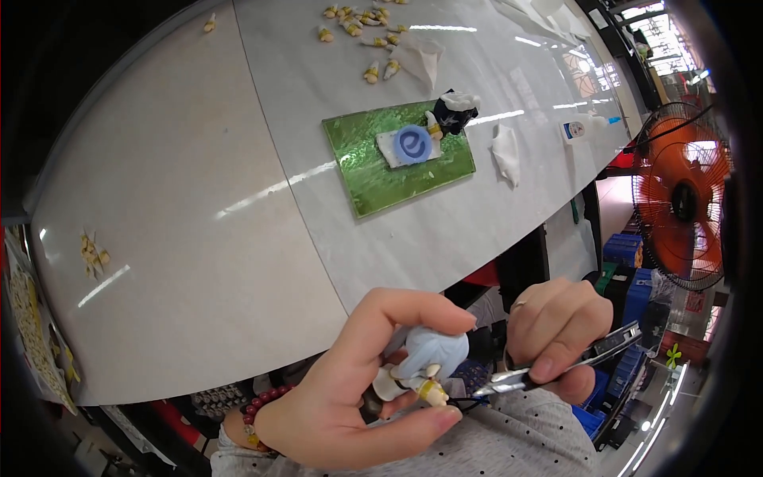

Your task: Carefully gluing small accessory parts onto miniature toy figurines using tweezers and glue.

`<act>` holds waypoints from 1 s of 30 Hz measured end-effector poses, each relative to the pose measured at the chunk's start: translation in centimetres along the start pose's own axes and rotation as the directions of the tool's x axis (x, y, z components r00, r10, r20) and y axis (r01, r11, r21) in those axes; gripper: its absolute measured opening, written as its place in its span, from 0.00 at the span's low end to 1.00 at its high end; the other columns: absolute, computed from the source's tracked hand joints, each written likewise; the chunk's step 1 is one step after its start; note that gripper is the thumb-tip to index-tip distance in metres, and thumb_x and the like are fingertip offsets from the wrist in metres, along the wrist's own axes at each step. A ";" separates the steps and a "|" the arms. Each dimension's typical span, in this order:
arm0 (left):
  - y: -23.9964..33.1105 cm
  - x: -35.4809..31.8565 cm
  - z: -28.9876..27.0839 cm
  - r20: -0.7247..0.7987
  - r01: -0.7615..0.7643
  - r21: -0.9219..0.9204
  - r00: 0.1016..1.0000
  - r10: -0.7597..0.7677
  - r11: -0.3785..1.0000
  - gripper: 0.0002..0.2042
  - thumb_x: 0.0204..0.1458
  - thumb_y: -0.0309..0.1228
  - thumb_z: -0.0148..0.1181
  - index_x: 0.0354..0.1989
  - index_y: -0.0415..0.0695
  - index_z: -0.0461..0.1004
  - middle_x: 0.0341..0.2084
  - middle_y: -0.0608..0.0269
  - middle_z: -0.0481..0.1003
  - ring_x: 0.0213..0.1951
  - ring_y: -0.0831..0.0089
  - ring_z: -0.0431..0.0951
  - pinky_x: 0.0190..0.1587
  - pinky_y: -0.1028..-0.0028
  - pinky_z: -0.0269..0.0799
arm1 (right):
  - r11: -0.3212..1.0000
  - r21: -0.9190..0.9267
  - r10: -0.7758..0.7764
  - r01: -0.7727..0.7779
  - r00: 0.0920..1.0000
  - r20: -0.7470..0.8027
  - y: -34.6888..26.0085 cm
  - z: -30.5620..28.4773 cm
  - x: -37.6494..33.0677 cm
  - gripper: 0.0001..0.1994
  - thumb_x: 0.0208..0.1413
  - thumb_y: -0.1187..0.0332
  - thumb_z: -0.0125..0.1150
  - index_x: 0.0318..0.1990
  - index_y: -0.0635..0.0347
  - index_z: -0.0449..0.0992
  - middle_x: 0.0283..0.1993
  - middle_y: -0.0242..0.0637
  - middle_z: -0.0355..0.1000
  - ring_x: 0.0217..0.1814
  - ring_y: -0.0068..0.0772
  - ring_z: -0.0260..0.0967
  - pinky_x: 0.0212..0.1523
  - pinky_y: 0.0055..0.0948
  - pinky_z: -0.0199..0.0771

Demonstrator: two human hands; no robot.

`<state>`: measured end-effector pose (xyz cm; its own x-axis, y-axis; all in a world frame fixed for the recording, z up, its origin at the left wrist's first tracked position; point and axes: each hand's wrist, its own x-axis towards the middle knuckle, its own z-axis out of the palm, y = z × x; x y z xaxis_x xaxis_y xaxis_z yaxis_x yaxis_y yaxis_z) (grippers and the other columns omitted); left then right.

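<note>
My left hand point(350, 381) is closed around a small figurine point(437, 350) with pale blue hair, a white body and an arm with a yellow cuff. Its thumb lies by the cuffed arm, and the index finger presses on the hair. In my right hand point(556, 342) is a snap-off utility knife point(620, 338), gripped between thumb and curled fingers. The blade points left, its tip close to the cuffed arm; whether it touches, I cannot tell. Both hands are in front of my body, just off the table's near edge.
On the table point(199, 318) lies a green board point(373, 195) bearing a round blue dish point(413, 145) and a dark-and-white piece point(457, 114). Several small cuffed parts point(350, 28) lie beyond, others point(93, 256) at left. A white bottle point(584, 129) and an orange fan point(679, 199) are right.
</note>
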<state>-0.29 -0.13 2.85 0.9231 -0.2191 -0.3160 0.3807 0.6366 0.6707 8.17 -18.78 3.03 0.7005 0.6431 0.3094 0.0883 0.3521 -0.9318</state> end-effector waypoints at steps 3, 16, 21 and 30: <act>1.6 0.5 1.4 -0.053 0.197 -0.588 0.958 -0.281 0.785 0.26 0.41 0.20 0.55 0.50 0.39 0.53 0.33 0.69 0.62 0.28 0.87 0.60 0.30 0.88 0.55 | 1.000 0.003 0.017 -0.017 0.998 -0.058 0.8 0.8 0.1 0.06 0.38 0.75 0.60 0.25 0.70 0.73 0.17 0.41 0.69 0.14 0.31 0.66 0.16 0.23 0.66; 1.7 1.0 0.1 0.219 0.135 -0.039 0.968 -0.123 0.990 0.24 0.43 0.21 0.54 0.50 0.39 0.54 0.33 0.69 0.62 0.28 0.87 0.60 0.31 0.88 0.55 | 0.994 0.018 0.107 -0.108 0.994 0.031 1.3 0.5 1.0 0.04 0.33 0.79 0.59 0.17 0.70 0.70 0.17 0.43 0.70 0.14 0.31 0.66 0.14 0.23 0.66; 1.2 0.9 -0.7 0.288 0.071 -0.026 0.956 -0.060 0.997 0.23 0.43 0.21 0.54 0.49 0.39 0.55 0.33 0.69 0.62 0.28 0.87 0.60 0.31 0.88 0.54 | 0.990 -0.019 0.138 -0.137 0.978 0.158 0.8 0.1 2.0 0.04 0.34 0.81 0.58 0.15 0.69 0.70 0.16 0.42 0.70 0.14 0.31 0.66 0.13 0.22 0.65; 0.9 1.2 -0.4 0.315 0.075 0.001 0.946 -0.071 0.997 0.23 0.42 0.22 0.55 0.49 0.38 0.55 0.33 0.69 0.62 0.28 0.88 0.59 0.30 0.88 0.54 | 0.999 -0.033 0.038 -0.033 0.984 0.173 1.0 0.1 2.2 0.06 0.37 0.78 0.58 0.15 0.71 0.70 0.13 0.42 0.68 0.08 0.28 0.60 0.08 0.19 0.59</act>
<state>1.13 0.50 2.80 0.8637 -0.4855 -0.1354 0.4485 0.6177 0.6459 9.68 -16.97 2.83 0.5700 0.7642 0.3018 0.0883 0.3083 -0.9472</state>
